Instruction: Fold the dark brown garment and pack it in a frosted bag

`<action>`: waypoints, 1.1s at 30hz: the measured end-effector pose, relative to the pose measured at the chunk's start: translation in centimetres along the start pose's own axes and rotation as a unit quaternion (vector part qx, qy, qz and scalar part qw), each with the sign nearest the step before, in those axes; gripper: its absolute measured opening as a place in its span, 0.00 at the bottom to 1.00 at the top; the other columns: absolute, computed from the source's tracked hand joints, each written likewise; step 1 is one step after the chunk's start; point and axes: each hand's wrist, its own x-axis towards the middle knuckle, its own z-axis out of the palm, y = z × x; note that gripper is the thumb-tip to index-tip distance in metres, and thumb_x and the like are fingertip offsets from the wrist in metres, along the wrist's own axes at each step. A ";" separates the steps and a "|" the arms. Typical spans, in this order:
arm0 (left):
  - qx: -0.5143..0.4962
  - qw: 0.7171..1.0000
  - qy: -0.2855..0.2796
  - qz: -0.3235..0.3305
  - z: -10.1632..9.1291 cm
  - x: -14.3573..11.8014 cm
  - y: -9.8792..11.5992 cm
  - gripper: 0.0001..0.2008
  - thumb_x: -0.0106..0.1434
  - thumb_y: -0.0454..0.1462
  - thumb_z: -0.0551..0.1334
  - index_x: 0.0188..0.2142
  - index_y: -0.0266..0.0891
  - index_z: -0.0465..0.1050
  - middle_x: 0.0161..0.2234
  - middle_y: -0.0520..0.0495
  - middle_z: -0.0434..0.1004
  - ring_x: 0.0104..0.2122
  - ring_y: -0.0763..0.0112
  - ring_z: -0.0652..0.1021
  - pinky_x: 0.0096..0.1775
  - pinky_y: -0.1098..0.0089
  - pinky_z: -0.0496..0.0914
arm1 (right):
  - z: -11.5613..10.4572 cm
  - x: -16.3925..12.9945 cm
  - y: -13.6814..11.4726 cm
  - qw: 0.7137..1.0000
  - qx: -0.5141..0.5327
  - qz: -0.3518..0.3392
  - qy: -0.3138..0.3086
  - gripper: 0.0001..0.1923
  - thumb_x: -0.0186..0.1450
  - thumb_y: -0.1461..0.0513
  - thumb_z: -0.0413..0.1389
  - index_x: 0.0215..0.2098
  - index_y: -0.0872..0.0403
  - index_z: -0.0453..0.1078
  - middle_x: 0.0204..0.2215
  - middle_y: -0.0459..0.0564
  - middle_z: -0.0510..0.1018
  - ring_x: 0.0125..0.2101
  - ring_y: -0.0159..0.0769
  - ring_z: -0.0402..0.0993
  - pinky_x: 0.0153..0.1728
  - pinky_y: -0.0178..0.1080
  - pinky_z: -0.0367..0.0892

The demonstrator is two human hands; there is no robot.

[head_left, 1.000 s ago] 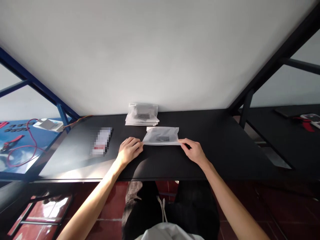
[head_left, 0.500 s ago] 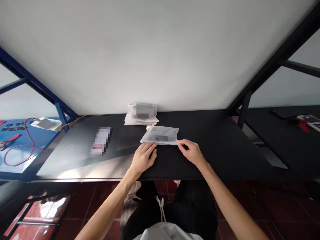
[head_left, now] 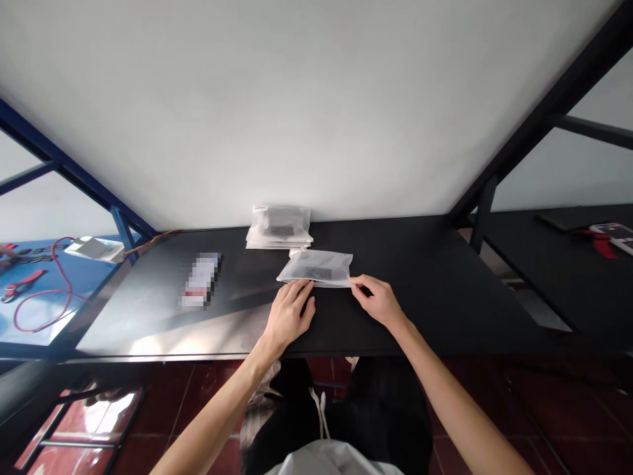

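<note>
1. Since a second ago the left hand (head_left: 288,315) has slid rightward along the near edge of the plastic bag (head_left: 316,267), from the bag's left corner to a spot under its left half; over the last half second it has barely moved. The right hand (head_left: 378,301) has stayed at the bag's right near corner.
2. Left hand: fingers (head_left: 298,290) stretched out and loosely spread, tips touching the near edge of the bag. Palm lies low over the table (head_left: 420,290). It presses or rests rather than clasps; nothing is enclosed in it.
3. Right hand: thumb and forefinger brought together at the bag's right near corner, other fingers curled. It looks like a pinch on the corner, but I cannot tell whether the film is actually caught between the fingertips.
4. Bag: frosted, flat on the black table, slightly skewed, dark label showing through its middle. It lies between the two hands and just in front of the pile.
5. Pile of bags (head_left: 279,227): same kind, stacked against the white wall (head_left: 297,99), its near edge just beside the far edge of the single bag.
6. Left of the hands, well apart: a small flat item (head_left: 200,280) on the table, blurred, contents unreadable.
7. Far left, on a blue surface (head_left: 30,316): a red cable (head_left: 59,277) looped about.
</note>
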 end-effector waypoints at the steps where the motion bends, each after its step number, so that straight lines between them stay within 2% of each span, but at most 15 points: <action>1: 0.000 1.000 0.000 0.000 0.1 0.1 0.1 0.18 0.73 0.34 0.57 0.60 0.40 0.75 0.54 0.39 0.82 0.55 0.55 0.81 0.54 0.55 0.78 | 0.0 0.0 0.0 1.000 0.000 -0.001 0.000 0.11 0.71 0.64 0.54 0.42 0.47 0.79 0.29 0.47 0.83 0.28 0.37 0.80 0.36 0.38 0.78; 8: 0.000 1.000 0.001 0.003 0.5 1.1 0.5 0.17 0.75 0.34 0.55 0.60 0.37 0.74 0.57 0.38 0.81 0.60 0.55 0.78 0.58 0.55 0.75 | 0.2 0.1 0.0 1.000 0.001 -0.027 0.010 0.11 0.71 0.65 0.54 0.41 0.48 0.79 0.30 0.47 0.83 0.30 0.37 0.81 0.36 0.38 0.78; 13: 0.006 1.000 -0.011 -0.028 0.8 1.3 0.9 0.15 0.76 0.36 0.54 0.53 0.39 0.78 0.50 0.40 0.83 0.52 0.57 0.82 0.53 0.57 0.79 | 0.3 0.0 0.1 1.000 -0.003 -0.024 0.013 0.11 0.71 0.65 0.54 0.41 0.47 0.78 0.31 0.47 0.83 0.30 0.37 0.81 0.36 0.38 0.78; 15: 0.014 0.999 -0.015 -0.032 1.0 1.0 1.0 0.16 0.76 0.36 0.54 0.56 0.40 0.77 0.52 0.40 0.82 0.53 0.56 0.82 0.54 0.56 0.78 | 0.3 0.0 0.0 1.000 -0.005 -0.019 0.011 0.11 0.71 0.66 0.53 0.41 0.47 0.78 0.30 0.47 0.83 0.29 0.37 0.81 0.35 0.38 0.78; 19: 0.023 0.999 -0.019 -0.015 1.1 0.5 0.8 0.21 0.76 0.35 0.53 0.64 0.39 0.69 0.61 0.38 0.77 0.60 0.53 0.77 0.60 0.52 0.74 | 0.3 0.0 0.0 0.999 0.002 -0.031 0.014 0.12 0.71 0.66 0.53 0.42 0.47 0.78 0.31 0.47 0.84 0.30 0.37 0.82 0.36 0.38 0.79; 24: 0.027 0.997 -0.072 -0.019 1.7 2.1 0.2 0.27 0.72 0.31 0.53 0.69 0.39 0.63 0.63 0.36 0.75 0.61 0.50 0.76 0.60 0.49 0.72 | 0.3 0.0 0.2 1.000 0.002 -0.022 -0.002 0.13 0.71 0.66 0.53 0.43 0.46 0.79 0.32 0.47 0.85 0.32 0.39 0.83 0.38 0.40 0.80; 29: 0.007 0.991 -0.130 -0.039 3.7 4.7 -0.4 0.26 0.67 0.33 0.59 0.64 0.38 0.69 0.51 0.37 0.83 0.51 0.47 0.82 0.53 0.51 0.76 | 0.4 -0.1 0.2 1.000 -0.006 -0.027 -0.009 0.14 0.72 0.66 0.52 0.43 0.46 0.79 0.35 0.49 0.86 0.35 0.40 0.84 0.40 0.41 0.80; 33: -0.012 0.993 -0.117 -0.019 5.1 5.9 -0.6 0.19 0.69 0.31 0.55 0.56 0.37 0.75 0.50 0.37 0.83 0.52 0.48 0.82 0.54 0.54 0.74 | 0.5 -0.1 0.2 0.999 -0.043 -0.033 0.000 0.13 0.72 0.67 0.52 0.42 0.47 0.78 0.35 0.49 0.85 0.35 0.40 0.84 0.38 0.41 0.78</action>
